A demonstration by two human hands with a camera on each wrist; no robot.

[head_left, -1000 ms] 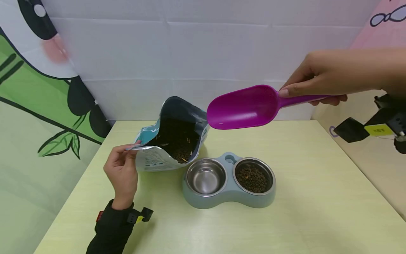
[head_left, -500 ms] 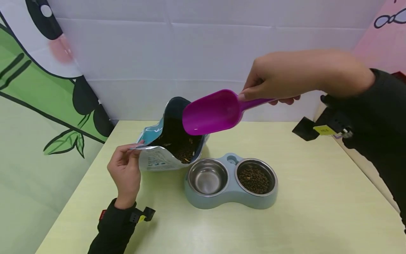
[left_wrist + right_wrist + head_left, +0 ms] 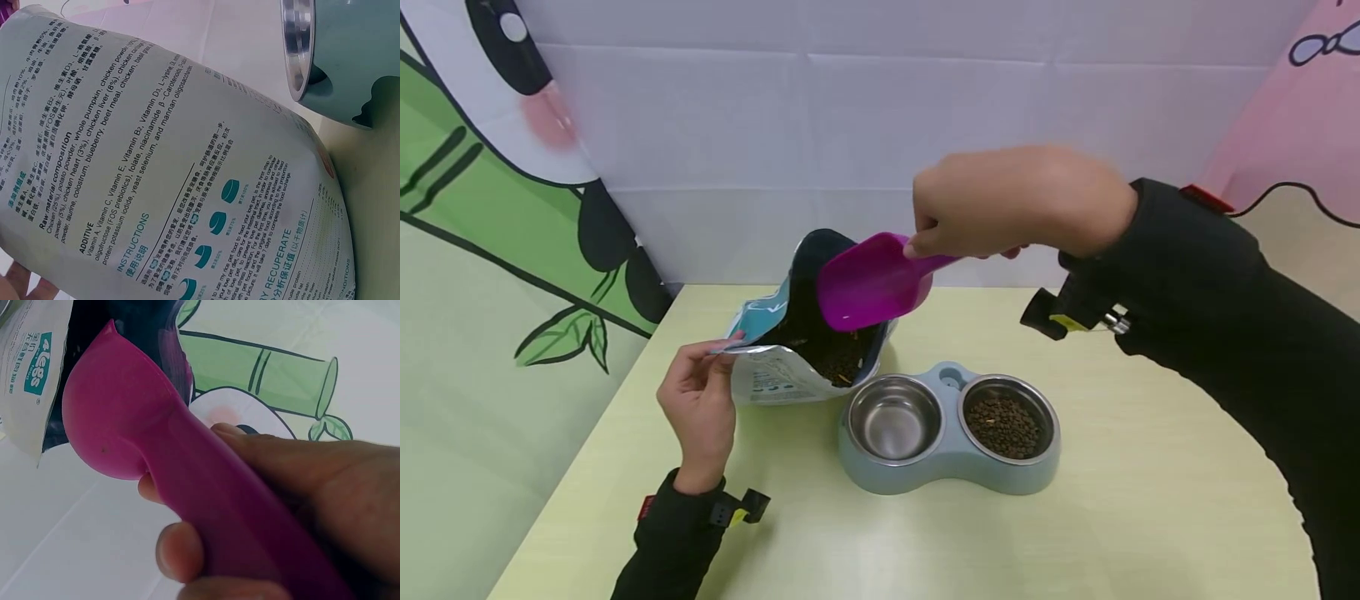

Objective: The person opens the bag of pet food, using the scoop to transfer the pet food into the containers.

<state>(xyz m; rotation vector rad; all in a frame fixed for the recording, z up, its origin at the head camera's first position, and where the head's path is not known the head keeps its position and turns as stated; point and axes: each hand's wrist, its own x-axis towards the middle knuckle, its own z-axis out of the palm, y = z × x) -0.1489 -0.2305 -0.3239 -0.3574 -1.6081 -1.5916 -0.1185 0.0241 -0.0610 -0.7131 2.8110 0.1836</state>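
My left hand (image 3: pixel 702 400) pinches the left edge of an open pet food bag (image 3: pixel 778 379), whose mouth faces up and shows brown kibble (image 3: pixel 838 358) inside. In the left wrist view the printed side of the bag (image 3: pixel 156 162) fills most of the picture. My right hand (image 3: pixel 1000 200) grips the handle of a magenta scoop (image 3: pixel 872 283). The scoop's bowl is empty and overlaps the bag's mouth in the head view. From the right wrist view, the back of the scoop (image 3: pixel 119 406) lies before the bag's dark opening, with fingers curled round the handle.
Right of the bag stands a blue-grey double pet bowl (image 3: pixel 951 475). Its left steel bowl (image 3: pixel 895 421) is bare and its right one holds kibble (image 3: pixel 1003 427). Both rest on a pale wooden table (image 3: pixel 985 550) against a white cloth backdrop (image 3: pixel 925 117).
My right hand has carried the scoop left and down, from right of the bag to over its mouth. The left hand keeps its grip on the bag's edge.
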